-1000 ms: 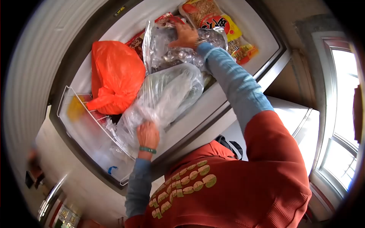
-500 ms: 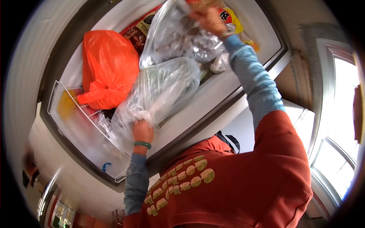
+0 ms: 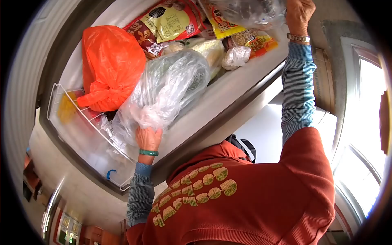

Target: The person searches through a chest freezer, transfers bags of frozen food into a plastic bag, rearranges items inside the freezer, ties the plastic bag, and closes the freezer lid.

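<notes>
Hands are well apart here. The left hand [image 3: 149, 141], with the green bangle [image 3: 148, 152], has its fingers closed round the bunched neck of a big clear bag [image 3: 175, 81], lying in the chest freezer [image 3: 230, 92] and slanting from near the front edge toward the middle. The right hand [image 3: 300, 16], wearing a metal watch [image 3: 298, 38], is way over at the right end, clamped on the edge of a grey see-through bag [image 3: 253, 14]. Can't make out what's in either bag.

Knotted orange-red bag [image 3: 112, 61] sits just left of the clear one. Behind them, by the back edge, a yellow-and-red packet [image 3: 173, 22] overlaps a brown packet [image 3: 141, 34]. Small white bundle [image 3: 237, 57] is nearer the front edge, toward the right end. White wire divider [image 3: 90, 123] fences off the left end, with a blue scrap [image 3: 110, 174] near the front left corner.
</notes>
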{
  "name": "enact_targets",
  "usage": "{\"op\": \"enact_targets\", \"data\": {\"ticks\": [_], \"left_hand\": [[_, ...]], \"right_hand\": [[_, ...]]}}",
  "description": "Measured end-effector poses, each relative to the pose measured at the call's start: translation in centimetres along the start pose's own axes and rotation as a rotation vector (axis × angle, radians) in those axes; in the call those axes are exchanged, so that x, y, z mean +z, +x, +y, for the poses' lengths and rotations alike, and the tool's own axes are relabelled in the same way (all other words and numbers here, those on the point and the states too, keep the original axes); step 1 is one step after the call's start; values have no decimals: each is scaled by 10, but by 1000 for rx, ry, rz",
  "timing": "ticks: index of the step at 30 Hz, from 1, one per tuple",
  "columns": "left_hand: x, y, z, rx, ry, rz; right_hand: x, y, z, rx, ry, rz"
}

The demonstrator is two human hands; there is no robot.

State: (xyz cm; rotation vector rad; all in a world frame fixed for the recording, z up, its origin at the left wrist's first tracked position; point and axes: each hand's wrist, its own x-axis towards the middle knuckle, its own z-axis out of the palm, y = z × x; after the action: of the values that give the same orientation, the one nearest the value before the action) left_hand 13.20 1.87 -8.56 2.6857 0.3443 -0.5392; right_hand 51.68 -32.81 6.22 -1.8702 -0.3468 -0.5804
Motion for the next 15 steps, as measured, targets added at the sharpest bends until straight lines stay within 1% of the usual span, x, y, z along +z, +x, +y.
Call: {"op": "enact_targets", "data": {"ticks": [2,4,8,10,11,13,14,15], "left_hand": [[4,0,2,12,-24,25],[-2,6,16,88,-92,164],[10,19,5,79,-63,97],[7,27,5,65,-533,38],[5,29,6,65,-530,42],[-27,33,26,-140,-1144,-95],[-45,32,41,-194,-1247,-107],[-59,34,54,-191,-1245,-100]], "right_hand": [[-5,-1,-5,19,-17,17],[-10,-4,-5,73,-43,14],[-20,-15,4,133,-164,56],[-24,-24,7,116,-142,16],[-26,-28,6,115,-138,18],[-25,-35,2,153,-70,-25],[-34,-37,16,130,-111,-80],[-40,-39,30,125,-105,-77]]}}
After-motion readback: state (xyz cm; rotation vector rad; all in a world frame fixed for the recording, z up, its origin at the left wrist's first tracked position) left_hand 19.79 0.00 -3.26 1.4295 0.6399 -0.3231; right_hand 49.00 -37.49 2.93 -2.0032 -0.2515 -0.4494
